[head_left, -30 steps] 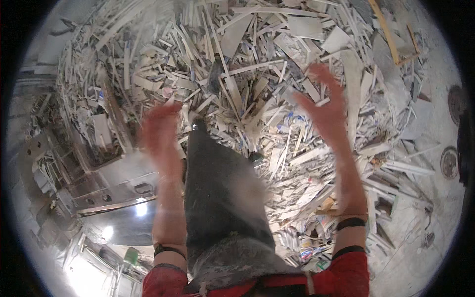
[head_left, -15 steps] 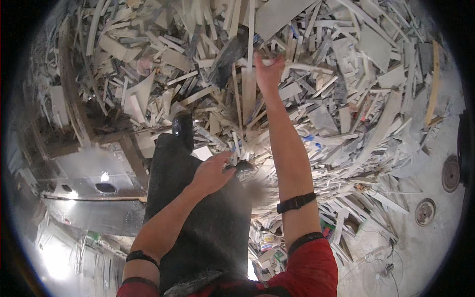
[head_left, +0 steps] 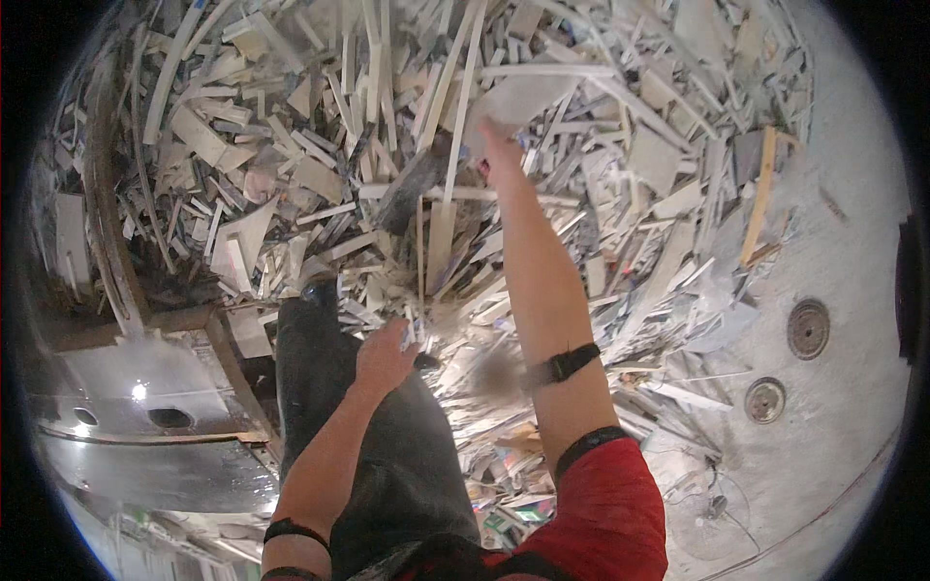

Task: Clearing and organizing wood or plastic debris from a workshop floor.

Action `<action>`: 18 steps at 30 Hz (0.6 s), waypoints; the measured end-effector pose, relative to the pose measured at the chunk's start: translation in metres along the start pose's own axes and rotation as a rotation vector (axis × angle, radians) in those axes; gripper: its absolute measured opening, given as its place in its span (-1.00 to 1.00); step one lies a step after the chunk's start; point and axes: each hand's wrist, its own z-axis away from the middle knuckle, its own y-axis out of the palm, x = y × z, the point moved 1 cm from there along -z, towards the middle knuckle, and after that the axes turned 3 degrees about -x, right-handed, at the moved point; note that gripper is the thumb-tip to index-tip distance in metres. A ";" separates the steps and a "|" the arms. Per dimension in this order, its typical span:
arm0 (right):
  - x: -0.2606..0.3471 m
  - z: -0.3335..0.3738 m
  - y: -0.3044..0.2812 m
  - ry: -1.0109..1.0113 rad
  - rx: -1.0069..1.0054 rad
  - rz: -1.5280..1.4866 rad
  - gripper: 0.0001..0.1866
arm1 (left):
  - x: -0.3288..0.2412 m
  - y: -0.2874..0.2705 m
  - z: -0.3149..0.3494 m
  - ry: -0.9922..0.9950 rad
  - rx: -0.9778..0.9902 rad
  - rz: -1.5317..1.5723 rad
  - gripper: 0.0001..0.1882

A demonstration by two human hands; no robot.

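A wide heap of pale offcut strips and broken board pieces (head_left: 315, 179) fills the area before me. My right hand (head_left: 501, 155) reaches far into it, fingers bent at the near edge of a flat pale board (head_left: 528, 97); the hand looks closed on that edge, though blur softens the grip. Left of it, a long thin strip (head_left: 455, 145) slants upward beside a dark grey slab (head_left: 412, 189). My left hand (head_left: 386, 358) is low over my dark trouser leg (head_left: 407, 445), close to my knee. Its fingers are slightly bent and apart, with nothing clearly held.
On the left stands a metal structure (head_left: 116, 373) with round holes and a curved rusty bar (head_left: 102, 194). An orange-yellow stick (head_left: 760, 194) lies at the heap's right edge. Two round metal discs (head_left: 808, 329) sit in the grey floor at right. My dark shoe (head_left: 320, 289) is among scraps.
My view has shifted, so the heap appears lower and further left. My right hand, spread in a loose curve before, is now at the flat board's edge. My left hand remains near my leg.
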 end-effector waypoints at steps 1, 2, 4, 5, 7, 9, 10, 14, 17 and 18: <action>0.021 0.018 0.005 0.209 0.000 -0.016 -0.35 | 0.003 -0.005 -0.001 -0.046 -0.002 -0.003 -0.49; 0.036 0.010 -0.022 0.125 0.115 -0.047 -0.37 | -0.006 0.002 -0.007 -0.050 0.025 0.009 -0.49; 0.072 0.042 -0.030 0.125 0.152 -0.014 -0.40 | 0.008 0.013 -0.007 -0.096 -0.023 0.103 -0.50; 0.091 0.059 -0.039 0.130 0.180 0.008 -0.42 | 0.009 0.014 -0.005 -0.139 -0.062 0.184 -0.51; 0.122 0.101 -0.054 0.238 0.141 0.052 -0.46 | 0.003 -0.005 0.010 -0.191 -0.056 0.317 -0.53; 0.136 0.146 -0.066 0.436 0.203 -0.017 -0.50 | 0.000 -0.037 0.026 -0.238 -0.155 0.434 -0.57; 0.140 0.173 -0.074 0.533 0.292 -0.114 -0.52 | 0.001 -0.057 0.039 -0.232 -0.242 0.428 -0.59; 0.127 0.216 -0.153 0.704 0.339 -0.273 -0.55 | 0.004 -0.088 0.042 -0.179 -0.391 0.441 -0.60; 0.151 0.201 -0.218 0.685 0.351 -0.260 -0.52 | 0.023 -0.095 0.058 -0.225 -0.390 0.247 -0.58; 0.167 0.185 -0.258 0.596 0.368 -0.226 -0.49 | 0.010 -0.106 0.075 -0.268 -0.377 0.175 -0.58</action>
